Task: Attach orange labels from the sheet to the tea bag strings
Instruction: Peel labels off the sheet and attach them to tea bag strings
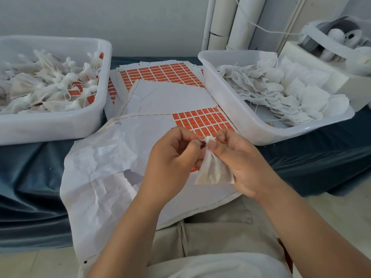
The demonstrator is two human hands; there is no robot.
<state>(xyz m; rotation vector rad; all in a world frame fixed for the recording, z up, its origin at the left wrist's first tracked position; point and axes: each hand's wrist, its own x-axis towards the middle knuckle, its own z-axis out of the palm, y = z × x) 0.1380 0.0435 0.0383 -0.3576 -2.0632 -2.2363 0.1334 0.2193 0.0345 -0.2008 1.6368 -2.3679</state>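
A white tea bag hangs between my hands over the label sheet. My right hand pinches the gathered top of the bag with thumb and forefinger. My left hand pinches the same top from the left, fingers curled. The bag's string is hidden by my fingers. Orange labels remain only on the sheet's far right part; the rest is bare white backing. A second, fuller label sheet lies behind it.
A white tub on the left holds tea bags with orange labels. A white tub on the right holds unlabelled tea bags. Crumpled backing paper drapes over the blue cloth. White pipes stand at the back.
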